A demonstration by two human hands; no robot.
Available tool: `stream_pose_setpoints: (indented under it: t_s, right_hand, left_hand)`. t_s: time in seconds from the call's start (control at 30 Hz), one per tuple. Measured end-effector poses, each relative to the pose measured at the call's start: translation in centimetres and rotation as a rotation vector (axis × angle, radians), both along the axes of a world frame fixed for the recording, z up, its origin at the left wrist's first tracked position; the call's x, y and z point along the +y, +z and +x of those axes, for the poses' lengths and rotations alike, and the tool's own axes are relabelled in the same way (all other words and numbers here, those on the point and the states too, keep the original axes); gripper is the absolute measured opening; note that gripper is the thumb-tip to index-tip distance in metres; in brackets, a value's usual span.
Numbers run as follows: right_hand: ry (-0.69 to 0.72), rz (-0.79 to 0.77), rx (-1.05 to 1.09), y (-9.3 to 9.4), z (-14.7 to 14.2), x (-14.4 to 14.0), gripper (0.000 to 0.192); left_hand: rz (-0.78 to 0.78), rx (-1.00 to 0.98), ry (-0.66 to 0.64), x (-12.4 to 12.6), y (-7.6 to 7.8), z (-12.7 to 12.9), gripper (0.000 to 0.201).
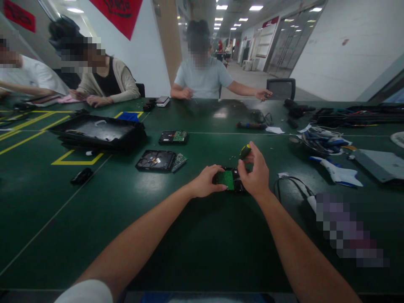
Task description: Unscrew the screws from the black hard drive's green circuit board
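Left hand [206,182] clamped on the side of a hard drive [232,180], green circuit board up, flat on the green table [176,235]. Right hand [256,172] closed round a yellow-handled screwdriver [245,150] over the drive. No writing legible anywhere.

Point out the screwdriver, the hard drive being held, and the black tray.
screwdriver [245,150], head view, yellow-black handle.
hard drive [226,179], head view, green circuit board.
black tray [134,131], head view, right rim.
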State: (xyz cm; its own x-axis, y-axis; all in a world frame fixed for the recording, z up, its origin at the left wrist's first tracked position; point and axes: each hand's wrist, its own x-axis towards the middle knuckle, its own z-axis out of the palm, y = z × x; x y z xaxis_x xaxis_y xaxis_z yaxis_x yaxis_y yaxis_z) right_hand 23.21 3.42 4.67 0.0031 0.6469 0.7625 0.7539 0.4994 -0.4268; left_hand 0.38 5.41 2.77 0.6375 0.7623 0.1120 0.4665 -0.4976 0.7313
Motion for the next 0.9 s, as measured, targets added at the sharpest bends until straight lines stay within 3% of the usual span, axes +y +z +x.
stream_pose_setpoints:
  t_s: [0.9]
  right_hand:
    - [0.0, -0.003, 0.004, -0.08, -0.05, 0.02, 0.071]
  left_hand:
    - [0.02, -0.007, 0.003, 0.28, -0.7, 0.13, 0.069]
